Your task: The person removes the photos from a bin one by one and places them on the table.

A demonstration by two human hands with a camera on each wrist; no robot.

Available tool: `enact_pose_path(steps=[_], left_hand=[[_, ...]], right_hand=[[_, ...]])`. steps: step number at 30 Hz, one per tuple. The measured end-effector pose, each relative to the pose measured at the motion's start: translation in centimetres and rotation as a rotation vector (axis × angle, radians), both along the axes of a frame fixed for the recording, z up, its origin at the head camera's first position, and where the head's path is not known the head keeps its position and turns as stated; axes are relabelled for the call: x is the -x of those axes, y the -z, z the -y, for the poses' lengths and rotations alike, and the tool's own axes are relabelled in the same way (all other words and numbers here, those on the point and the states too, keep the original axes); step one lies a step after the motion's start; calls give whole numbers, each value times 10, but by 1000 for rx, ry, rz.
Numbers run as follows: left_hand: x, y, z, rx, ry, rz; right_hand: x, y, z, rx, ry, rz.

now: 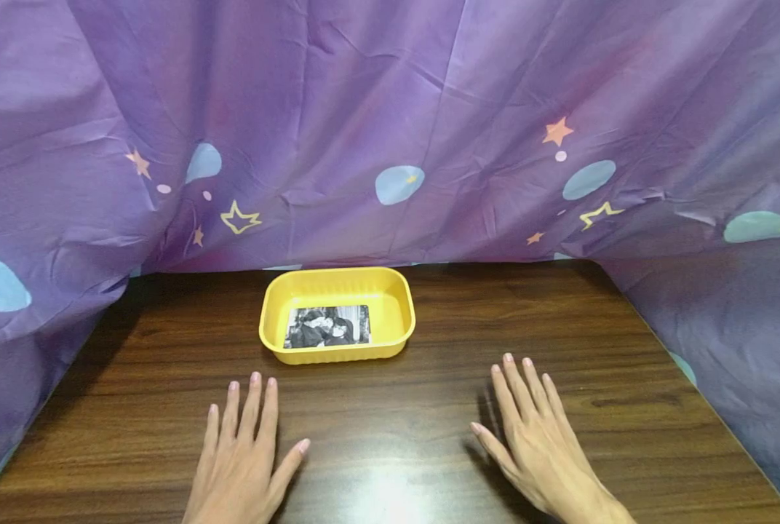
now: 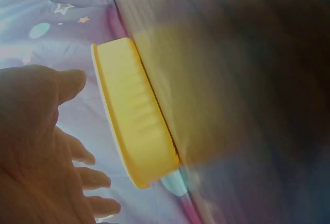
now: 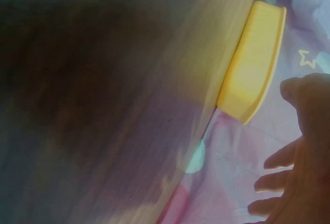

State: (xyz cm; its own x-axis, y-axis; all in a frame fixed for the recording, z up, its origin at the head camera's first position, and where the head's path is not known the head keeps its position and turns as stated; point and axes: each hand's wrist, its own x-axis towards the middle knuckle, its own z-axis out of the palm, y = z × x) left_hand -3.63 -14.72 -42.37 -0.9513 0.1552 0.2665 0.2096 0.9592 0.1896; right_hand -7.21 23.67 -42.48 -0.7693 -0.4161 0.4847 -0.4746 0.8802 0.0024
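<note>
Yellow tray (image 2: 136, 110): I get its ribbed outer wall, side-on.
Brown tabletop (image 2: 258, 105): under the tray, blurred for me, mirroring its yellow.
Left hand (image 2: 38, 131): I see fingers extended, apart from the tray.
Lilac cloth (image 2: 67, 51): star-printed, behind.

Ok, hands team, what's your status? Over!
Left hand and right hand spread, holding nothing. Yellow tray on table, ahead of hands, photo lying inside. Nothing seen blocking the way. Over.
</note>
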Motion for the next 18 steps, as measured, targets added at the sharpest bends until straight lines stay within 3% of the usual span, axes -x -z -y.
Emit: enact_pose_path(steps=[11, 18], left_hand=[[0, 0, 2, -13, 4, -14], [5, -7, 3, -40, 13, -20]], right_hand=[[3, -1, 0, 9, -29, -10], [13, -9, 5, 0, -55, -28]])
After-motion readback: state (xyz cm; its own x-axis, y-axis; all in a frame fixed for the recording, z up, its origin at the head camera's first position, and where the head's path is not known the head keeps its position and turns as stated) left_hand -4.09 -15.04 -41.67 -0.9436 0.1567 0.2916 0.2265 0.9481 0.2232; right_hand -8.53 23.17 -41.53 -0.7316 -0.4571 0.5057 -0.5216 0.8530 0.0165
